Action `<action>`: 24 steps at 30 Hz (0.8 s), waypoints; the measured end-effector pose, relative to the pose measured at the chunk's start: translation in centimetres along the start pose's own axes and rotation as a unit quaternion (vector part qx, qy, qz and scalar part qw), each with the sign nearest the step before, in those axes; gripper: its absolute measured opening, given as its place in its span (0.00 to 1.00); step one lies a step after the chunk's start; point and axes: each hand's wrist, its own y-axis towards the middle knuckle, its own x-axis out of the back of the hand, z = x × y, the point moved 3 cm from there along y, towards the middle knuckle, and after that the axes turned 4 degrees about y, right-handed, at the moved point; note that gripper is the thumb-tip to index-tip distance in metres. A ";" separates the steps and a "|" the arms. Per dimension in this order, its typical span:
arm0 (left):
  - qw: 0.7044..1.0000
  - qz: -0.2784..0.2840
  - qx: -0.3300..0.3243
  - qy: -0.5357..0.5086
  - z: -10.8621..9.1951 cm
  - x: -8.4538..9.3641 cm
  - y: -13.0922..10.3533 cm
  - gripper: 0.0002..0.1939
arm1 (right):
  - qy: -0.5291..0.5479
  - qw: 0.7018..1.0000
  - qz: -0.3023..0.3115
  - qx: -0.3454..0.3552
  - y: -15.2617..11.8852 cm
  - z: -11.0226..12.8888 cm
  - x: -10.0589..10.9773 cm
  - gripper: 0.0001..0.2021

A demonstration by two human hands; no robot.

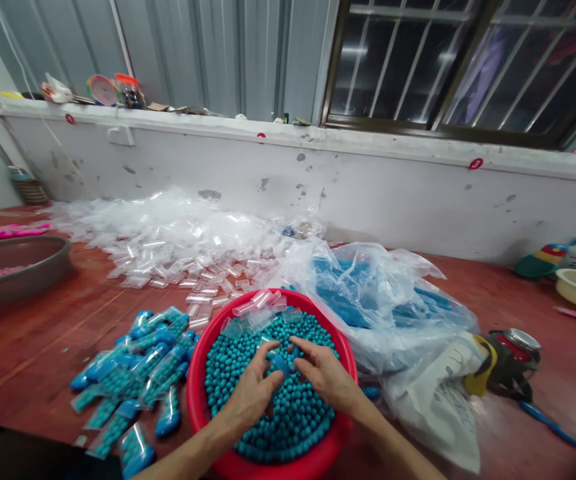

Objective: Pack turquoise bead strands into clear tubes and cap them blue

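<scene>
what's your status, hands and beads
Left hand and right hand over teal beads in red basin, grip unclear. Blue-ended packet between them. Clear sleeves lying at basin's far side.

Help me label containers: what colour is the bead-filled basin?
The basin is red, head view.

Fairly bright, even light glares off the clear sleeves [183, 227] near the surface's [33, 360] far edge and streaks the dark window panes [398, 60]; beads [288, 420] show soft detail, while blur smears the surface's right edge.
</scene>
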 end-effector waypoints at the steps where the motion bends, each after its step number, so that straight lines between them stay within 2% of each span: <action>1: 1.000 -0.011 -0.001 -0.001 0.0 -0.1 0.0 0.25 | -0.049 0.998 0.025 0.028 -0.3 0.4 -0.3 0.20; 2: 1.000 -0.021 -0.006 -0.003 -0.1 -0.2 0.0 0.26 | -0.093 0.993 0.048 0.048 -0.7 0.7 -0.7 0.21; 4: 0.998 -0.049 -0.033 -0.013 -0.4 -0.3 0.0 0.27 | -0.163 0.981 0.072 0.070 -1.2 0.8 -1.4 0.32; 6: 0.996 -0.064 -0.064 -0.023 -0.6 -0.3 0.0 0.26 | -0.230 0.968 0.068 0.075 -1.5 0.5 -2.2 0.46; 7: 0.995 -0.060 -0.076 -0.028 -0.7 -0.3 0.0 0.25 | -0.262 0.960 0.063 0.074 -1.6 0.3 -2.6 0.49; 12: 0.994 0.005 -0.086 -0.061 -0.5 -0.8 0.1 0.21 | -0.392 0.916 0.020 0.080 -2.0 0.1 -4.0 0.43; 17: 0.996 -0.033 -0.076 -0.034 0.2 -1.0 0.2 0.19 | -0.450 0.891 0.024 0.057 -2.1 0.7 -4.4 0.43; 19: 0.996 -0.044 -0.071 -0.009 0.4 -1.0 0.2 0.18 | -0.441 0.896 0.039 0.039 -2.1 0.6 -4.4 0.44; 21: 0.996 -0.048 -0.070 0.026 0.3 -0.7 0.1 0.16 | -0.397 0.916 0.059 0.032 -2.1 0.4 -4.4 0.45; 24: 0.997 -0.026 -0.019 0.064 0.0 0.9 -0.3 0.19 | -0.294 0.951 0.087 0.044 -2.0 -0.3 -3.9 0.47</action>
